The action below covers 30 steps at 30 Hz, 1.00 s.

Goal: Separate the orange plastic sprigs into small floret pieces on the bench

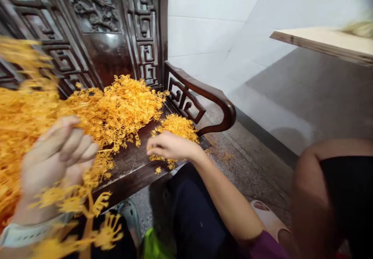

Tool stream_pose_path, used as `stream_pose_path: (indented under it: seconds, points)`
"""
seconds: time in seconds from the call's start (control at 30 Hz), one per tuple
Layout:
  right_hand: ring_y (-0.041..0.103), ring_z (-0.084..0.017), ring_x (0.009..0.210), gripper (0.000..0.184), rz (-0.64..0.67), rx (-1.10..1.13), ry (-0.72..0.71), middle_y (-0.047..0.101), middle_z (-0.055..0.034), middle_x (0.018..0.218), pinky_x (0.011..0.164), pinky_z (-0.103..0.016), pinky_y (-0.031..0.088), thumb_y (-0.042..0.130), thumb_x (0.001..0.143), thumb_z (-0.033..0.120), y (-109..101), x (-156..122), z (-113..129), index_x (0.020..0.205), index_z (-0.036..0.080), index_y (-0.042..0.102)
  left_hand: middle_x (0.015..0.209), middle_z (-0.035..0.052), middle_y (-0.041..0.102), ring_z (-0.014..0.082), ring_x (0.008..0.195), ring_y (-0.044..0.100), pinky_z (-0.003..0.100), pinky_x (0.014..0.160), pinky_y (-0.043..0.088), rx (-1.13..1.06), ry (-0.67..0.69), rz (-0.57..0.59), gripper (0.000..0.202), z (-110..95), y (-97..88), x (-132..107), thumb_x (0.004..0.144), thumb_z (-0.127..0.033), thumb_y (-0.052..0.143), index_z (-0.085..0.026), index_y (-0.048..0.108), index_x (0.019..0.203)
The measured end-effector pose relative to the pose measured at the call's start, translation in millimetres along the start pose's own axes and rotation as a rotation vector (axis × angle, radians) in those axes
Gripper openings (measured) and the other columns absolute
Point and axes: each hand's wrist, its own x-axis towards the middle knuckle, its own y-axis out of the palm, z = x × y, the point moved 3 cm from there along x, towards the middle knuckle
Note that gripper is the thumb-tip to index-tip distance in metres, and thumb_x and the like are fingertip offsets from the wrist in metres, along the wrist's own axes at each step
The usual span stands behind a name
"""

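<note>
My left hand (pixel 62 152), with a pale watch band at the wrist, is closed in a blurred fist at the left. A yellow plastic flower sprig (pixel 106 233) hangs below it, close to the camera, its stem running up to the fist. My right hand (pixel 170 145) is over the bench's front edge, palm down with fingers curled together. It touches or hovers just over a small pile of yellow flower pieces (pixel 179 126); what its fingers hold is hidden. A larger heap of yellow plastic sprigs (pixel 128 105) lies behind and between the hands.
The dark carved wooden bench (pixel 131 142) has a curved armrest (pixel 210 84) at its right end. Loose yellow bits (pixel 223 154) lie on the floor beside it. A board edge (pixel 317 43) juts in at upper right. Another person's bent knee (pixel 309 181) is at the right.
</note>
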Motion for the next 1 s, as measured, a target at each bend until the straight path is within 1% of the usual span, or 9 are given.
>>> stream_pose_path:
  seconds: [0.07, 0.17, 0.23, 0.33, 0.4, 0.47, 0.57, 0.73, 1.0]
  points:
    - [0.055, -0.013, 0.068, 0.013, -0.050, -0.088, 0.090, 0.065, 0.0009, 0.076, 0.069, -0.025, 0.040, 0.061, 0.105, 0.024, -11.5, -1.0, -14.9, 0.102, 0.015, 0.071, 0.045, -0.0093, 0.025, 0.0061, 0.041, 0.014, 0.020, 0.041, 0.021, 0.196, -0.015, -0.036, 0.013, 16.7, 12.1, -1.5, 0.098, -0.019, 0.063, -0.016, 0.075, 0.095]
    - [0.059, -0.014, 0.074, 0.007, 0.107, -0.255, 0.273, 0.071, -0.0019, 0.085, 0.071, -0.026, 0.042, 0.066, 0.099, 0.017, -11.0, -2.4, -42.6, 0.101, 0.016, 0.072, 0.046, -0.0105, 0.026, 0.0047, 0.041, 0.015, 0.019, 0.042, 0.017, 0.291, -0.108, -0.069, 0.016, 41.5, 23.0, -0.8, 0.095, -0.024, 0.068, -0.012, 0.077, 0.100]
    - [0.065, -0.017, 0.081, 0.009, 0.183, -0.313, 0.334, 0.075, -0.0052, 0.094, 0.074, -0.027, 0.045, 0.073, 0.092, 0.012, -4.2, -4.3, -54.6, 0.101, 0.016, 0.074, 0.048, -0.0113, 0.025, 0.0047, 0.043, 0.014, 0.019, 0.043, 0.015, 0.337, -0.164, -0.062, 0.022, 51.5, 22.8, -0.6, 0.094, -0.028, 0.070, -0.011, 0.076, 0.106]
    - [0.068, -0.023, 0.097, 0.019, 0.141, -0.367, 0.338, 0.076, -0.0115, 0.109, 0.084, -0.032, 0.049, 0.073, 0.093, 0.014, 0.8, -5.2, -54.9, 0.112, 0.015, 0.073, 0.050, -0.0119, 0.022, 0.0058, 0.044, 0.012, 0.021, 0.045, 0.012, 0.447, -0.203, -0.014, 0.031, 58.7, 17.1, -1.6, 0.093, -0.036, 0.069, -0.011, 0.076, 0.110]
    - [0.066, -0.025, 0.103, 0.016, -0.028, -0.395, 0.283, 0.074, -0.0126, 0.113, 0.090, -0.036, 0.049, 0.067, 0.100, 0.023, -4.2, -3.2, -43.0, 0.113, 0.016, 0.072, 0.050, -0.0091, 0.029, 0.0077, 0.045, 0.020, 0.024, 0.047, 0.017, 0.638, -0.117, 0.025, 0.030, 59.1, 13.5, -1.8, 0.094, -0.039, 0.066, -0.013, 0.077, 0.103]
    - [0.065, -0.021, 0.092, 0.021, -0.348, -0.307, 0.199, 0.073, -0.0090, 0.101, 0.085, -0.036, 0.049, 0.060, 0.106, 0.036, -14.5, -0.7, -24.8, 0.104, 0.018, 0.071, 0.057, -0.0025, 0.048, 0.0116, 0.052, 0.040, 0.026, 0.054, 0.030, 0.930, 0.060, 0.032, 0.028, 56.9, 11.5, -1.9, 0.096, -0.039, 0.062, -0.014, 0.076, 0.094]
    - [0.059, -0.015, 0.071, 0.038, -0.711, 0.138, 0.080, 0.070, -0.0044, 0.089, 0.066, -0.032, 0.048, 0.056, 0.106, 0.055, -21.0, 3.7, -0.5, 0.096, 0.020, 0.068, 0.081, 0.0058, 0.072, 0.0191, 0.074, 0.061, 0.032, 0.070, 0.041, 1.212, 0.211, 0.059, 0.031, 57.7, 11.5, -2.9, 0.100, -0.036, 0.055, -0.016, 0.075, 0.090]
    - [0.059, -0.012, 0.064, 0.038, -0.725, 0.639, -0.019, 0.066, 0.0000, 0.084, 0.056, -0.028, 0.048, 0.071, 0.093, 0.060, -7.0, 18.6, 18.9, 0.100, 0.024, 0.062, 0.085, 0.0051, 0.076, 0.0201, 0.078, 0.065, 0.033, 0.074, 0.044, 1.083, 0.055, 0.248, 0.032, 65.7, 13.8, -4.2, 0.099, -0.041, 0.057, -0.016, 0.076, 0.089]
    - [0.050, -0.010, 0.054, 0.020, -1.070, 0.509, 0.020, 0.060, 0.0031, 0.071, 0.051, -0.029, 0.038, 0.072, 0.091, 0.037, -19.7, 11.9, 3.6, 0.089, 0.023, 0.058, 0.078, 0.0033, 0.065, 0.0164, 0.071, 0.056, 0.030, 0.068, 0.043, 0.933, 0.057, 0.287, 0.026, 58.6, 13.1, -1.9, 0.094, -0.037, 0.061, -0.016, 0.069, 0.083]
